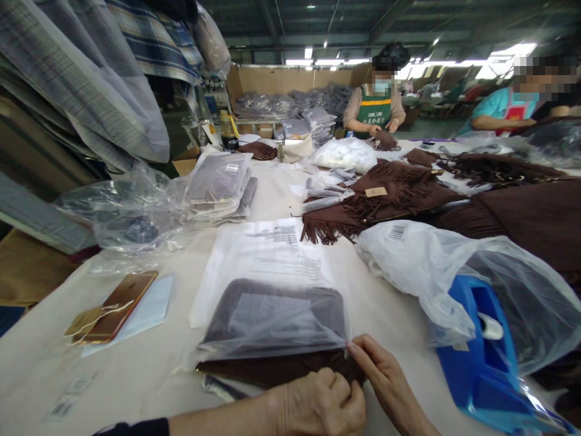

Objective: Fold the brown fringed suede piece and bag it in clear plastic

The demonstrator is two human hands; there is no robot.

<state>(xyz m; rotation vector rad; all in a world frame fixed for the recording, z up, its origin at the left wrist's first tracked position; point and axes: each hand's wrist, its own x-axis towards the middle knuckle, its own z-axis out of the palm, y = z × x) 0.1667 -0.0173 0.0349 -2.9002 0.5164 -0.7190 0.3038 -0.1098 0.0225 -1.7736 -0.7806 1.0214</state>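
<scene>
- Closed into a loose fist, the left hand (324,402) pressed on the brown fringed garment (272,366) at its near edge, fingers curled onto the fabric.
- Pinched narrow, the right hand (385,378) held the open lip of the clear poly bag (272,315) at its 4 o'clock corner, thumb and forefinger meeting on the film.
- Judging by how things lay, the garment was mostly inside the bag, lying flat at 6 o'clock on the table (149,369); a dark strip still stuck out of the near opening, and the mouth was unsealed.
- Finished packs were stacked (220,184) at 11 o'clock, so some bagging looked done.
- More brown fringed pieces (376,203) lay unbagged at 1 o'clock, so much seemed left.
- Beside the right hand at 4 o'clock stood a blue tape dispenser (481,351), partly under a loose plastic bag (431,260).
- At 9 o'clock lay a gold phone (120,303).
- Two other people (376,109) worked at the far end, at 12 to 1 o'clock.
</scene>
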